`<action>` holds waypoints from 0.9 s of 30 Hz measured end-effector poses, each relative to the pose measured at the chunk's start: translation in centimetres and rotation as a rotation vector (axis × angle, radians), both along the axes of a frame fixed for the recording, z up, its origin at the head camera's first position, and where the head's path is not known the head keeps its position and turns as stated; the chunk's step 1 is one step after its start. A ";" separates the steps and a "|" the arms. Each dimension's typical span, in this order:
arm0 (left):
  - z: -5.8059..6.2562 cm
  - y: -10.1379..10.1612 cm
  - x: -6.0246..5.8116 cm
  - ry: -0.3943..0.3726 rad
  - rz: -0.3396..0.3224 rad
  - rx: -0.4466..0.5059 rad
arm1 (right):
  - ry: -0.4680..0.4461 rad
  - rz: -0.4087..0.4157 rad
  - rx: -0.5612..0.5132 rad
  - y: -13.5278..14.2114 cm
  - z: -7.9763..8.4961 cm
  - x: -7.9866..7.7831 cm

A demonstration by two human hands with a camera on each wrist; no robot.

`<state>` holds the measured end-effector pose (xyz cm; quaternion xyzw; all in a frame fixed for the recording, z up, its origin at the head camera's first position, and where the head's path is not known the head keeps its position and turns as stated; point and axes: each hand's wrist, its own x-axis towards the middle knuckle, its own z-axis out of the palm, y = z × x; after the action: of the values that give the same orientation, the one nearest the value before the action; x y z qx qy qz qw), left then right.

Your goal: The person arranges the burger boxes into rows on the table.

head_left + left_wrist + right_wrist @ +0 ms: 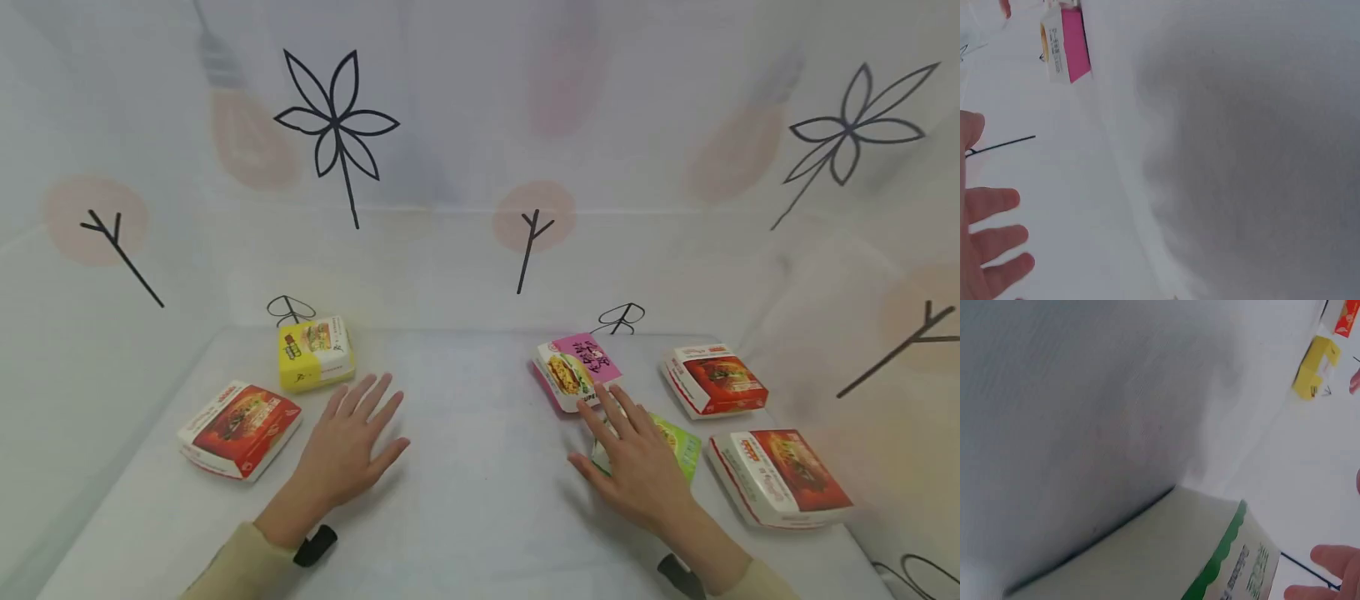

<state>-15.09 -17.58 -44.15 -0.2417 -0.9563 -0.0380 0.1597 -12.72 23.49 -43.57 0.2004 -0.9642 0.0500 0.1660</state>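
Note:
My left hand [341, 446] hovers over the white table with fingers spread, holding nothing. Beside it lie a red-and-white burger box [243, 429] and, farther back, a yellow burger box [315, 354]. My right hand [637, 462], fingers likewise spread, is above a green-and-white burger box [681, 446] and covers part of it in the head view. The right wrist view shows that green-and-white box [1166, 550] below the fingers. Just beyond the right fingertips sits a pink burger box [573, 371], also seen in the left wrist view.
Two more red-and-white boxes stand at the right, one farther back [716, 381] and one nearer [780, 479]. A pale cloth [450, 267] printed with plant drawings hangs behind the table [465, 517] and along both sides.

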 end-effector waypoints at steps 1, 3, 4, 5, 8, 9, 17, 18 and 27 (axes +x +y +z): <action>0.1 -0.2 -0.1 0.002 -0.002 0.028 | -0.008 -0.008 -0.009 -0.1 0.0 0.0; 0.4 -0.6 -0.4 0.008 -0.006 0.102 | -0.026 -0.022 -0.040 -0.4 0.0 0.0; 0.5 -0.9 -0.5 0.016 -0.004 0.136 | -0.038 -0.030 -0.058 -0.5 0.0 0.0; 0.6 -1.2 -0.8 0.022 0.004 0.166 | -0.054 -0.039 -0.078 -0.7 0.1 0.0; 0.9 -2.0 -1.5 0.027 0.049 0.247 | -0.101 -0.068 -0.137 -1.0 0.4 -0.1; 1.0 -2.3 -1.7 0.037 0.069 0.273 | -0.115 -0.075 -0.152 -1.1 0.5 -0.1; 1.7 -4.2 -4.0 0.079 0.227 0.526 | -0.117 -0.089 -0.247 -1.4 1.3 -0.5; 1.8 -4.4 -4.3 0.068 0.252 0.556 | -0.109 -0.089 -0.256 -1.4 1.3 -0.5; 2.1 -5.1 -7.4 -0.142 0.542 0.744 | -0.092 -0.055 -0.334 -2.1 1.5 -0.8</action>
<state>-22.45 -22.71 -42.09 0.0936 -0.9151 -0.3516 0.1738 -13.49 21.38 -42.04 0.1413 -0.9542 0.2139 0.1542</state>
